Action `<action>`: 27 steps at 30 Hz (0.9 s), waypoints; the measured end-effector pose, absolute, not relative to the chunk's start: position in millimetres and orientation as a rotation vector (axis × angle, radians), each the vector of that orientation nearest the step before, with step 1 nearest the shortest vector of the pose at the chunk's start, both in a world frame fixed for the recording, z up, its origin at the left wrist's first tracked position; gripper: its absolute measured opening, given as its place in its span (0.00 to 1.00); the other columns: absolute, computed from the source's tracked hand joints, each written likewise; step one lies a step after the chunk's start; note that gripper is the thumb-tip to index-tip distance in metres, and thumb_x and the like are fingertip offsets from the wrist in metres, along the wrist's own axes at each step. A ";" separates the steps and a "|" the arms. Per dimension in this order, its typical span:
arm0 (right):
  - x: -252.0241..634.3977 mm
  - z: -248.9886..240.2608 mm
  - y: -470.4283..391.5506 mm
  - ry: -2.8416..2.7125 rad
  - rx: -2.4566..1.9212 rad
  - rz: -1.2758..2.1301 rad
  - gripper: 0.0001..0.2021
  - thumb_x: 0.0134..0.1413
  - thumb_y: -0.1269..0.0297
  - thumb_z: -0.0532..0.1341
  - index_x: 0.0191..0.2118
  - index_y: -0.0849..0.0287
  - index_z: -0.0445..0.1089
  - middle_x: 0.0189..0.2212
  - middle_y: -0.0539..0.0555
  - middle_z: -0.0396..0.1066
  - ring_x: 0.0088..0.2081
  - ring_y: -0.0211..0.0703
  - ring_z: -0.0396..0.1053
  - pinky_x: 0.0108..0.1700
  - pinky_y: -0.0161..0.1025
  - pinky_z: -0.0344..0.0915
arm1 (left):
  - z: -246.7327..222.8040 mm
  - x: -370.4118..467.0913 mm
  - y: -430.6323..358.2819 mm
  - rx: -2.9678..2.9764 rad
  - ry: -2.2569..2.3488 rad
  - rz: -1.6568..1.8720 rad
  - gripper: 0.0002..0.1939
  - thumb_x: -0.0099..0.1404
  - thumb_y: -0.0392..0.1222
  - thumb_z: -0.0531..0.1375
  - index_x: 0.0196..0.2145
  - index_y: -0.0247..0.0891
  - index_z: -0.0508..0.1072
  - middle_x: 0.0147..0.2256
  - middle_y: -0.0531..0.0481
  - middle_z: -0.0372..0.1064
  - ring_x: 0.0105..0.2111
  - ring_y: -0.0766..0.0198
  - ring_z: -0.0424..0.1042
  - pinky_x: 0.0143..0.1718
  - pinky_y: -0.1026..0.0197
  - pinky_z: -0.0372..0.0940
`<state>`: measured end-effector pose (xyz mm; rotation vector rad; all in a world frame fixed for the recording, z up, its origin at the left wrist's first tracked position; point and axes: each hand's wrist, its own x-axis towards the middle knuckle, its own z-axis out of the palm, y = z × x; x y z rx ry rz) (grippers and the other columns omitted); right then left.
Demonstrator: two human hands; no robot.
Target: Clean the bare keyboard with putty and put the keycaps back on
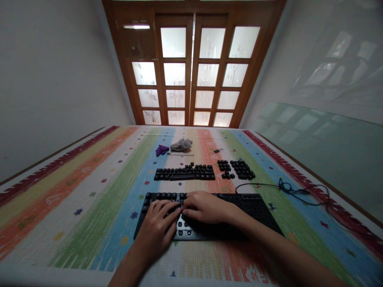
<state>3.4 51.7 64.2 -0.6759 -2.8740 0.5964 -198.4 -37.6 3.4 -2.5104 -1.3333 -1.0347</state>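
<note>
A black keyboard point(206, 232) lies flat across the lower centre of the frame, many of its keycaps off, a few still seated along its upper-left edge. Both hands are over its left half: the left hand point(163, 223) with fingers bent and slightly spread, the right hand point(203, 207) curled, thumb near forefinger — whether either pinches a keycap, I cannot tell.

Just above, mid-frame, loose keycaps point(179, 172) sit in keyboard-like rows on the striped, cloth-covered counter point(119, 191), with smaller keycap groups point(241, 170) to their right. A black cable point(260, 183) runs from the keyboard's top edge into loose loops at right. Farther up lie a purple cloth point(162, 150) and a crumpled grey cloth point(181, 145) — side by side.
</note>
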 end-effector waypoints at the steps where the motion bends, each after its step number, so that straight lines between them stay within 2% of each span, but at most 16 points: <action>1: 6.7 65.5 56.0 -2.857 -0.661 0.605 0.07 0.62 0.69 0.61 0.37 0.62 0.78 0.33 0.55 0.75 0.33 0.40 0.70 0.37 0.35 0.62 | 3.4 -198.7 -37.7 -2.516 -1.330 -1.034 0.17 0.67 0.31 0.56 0.50 0.40 0.76 0.48 0.43 0.75 0.48 0.51 0.70 0.51 0.42 0.66; 6: 18.8 65.6 95.4 -2.687 -0.771 0.523 0.07 0.62 0.70 0.61 0.38 0.62 0.78 0.35 0.56 0.76 0.37 0.41 0.70 0.42 0.37 0.63 | 2.9 -200.3 -37.7 -2.535 -1.305 -1.052 0.17 0.68 0.31 0.56 0.51 0.40 0.76 0.48 0.44 0.75 0.48 0.52 0.70 0.51 0.43 0.66; 10: 13.6 62.0 132.6 -2.568 -0.993 0.488 0.07 0.60 0.72 0.62 0.37 0.64 0.79 0.32 0.55 0.77 0.34 0.41 0.70 0.39 0.37 0.63 | 4.3 -199.9 -38.1 -2.549 -1.285 -1.099 0.14 0.69 0.31 0.56 0.48 0.39 0.76 0.46 0.44 0.76 0.46 0.53 0.71 0.49 0.45 0.67; 18: -10.7 52.8 176.5 -2.522 -1.186 0.342 0.10 0.58 0.74 0.60 0.39 0.64 0.80 0.39 0.58 0.80 0.42 0.45 0.72 0.48 0.39 0.63 | 4.7 -199.9 -37.7 -2.470 -1.330 -1.216 0.13 0.70 0.31 0.55 0.49 0.36 0.74 0.44 0.44 0.76 0.44 0.56 0.71 0.48 0.47 0.67; 27: -24.8 40.5 201.0 -2.538 -1.317 0.327 0.11 0.56 0.73 0.60 0.39 0.64 0.81 0.40 0.60 0.80 0.41 0.47 0.74 0.46 0.37 0.64 | 3.4 -199.9 -38.2 -2.476 -1.350 -1.209 0.13 0.70 0.31 0.55 0.49 0.36 0.74 0.45 0.44 0.75 0.45 0.56 0.71 0.49 0.48 0.67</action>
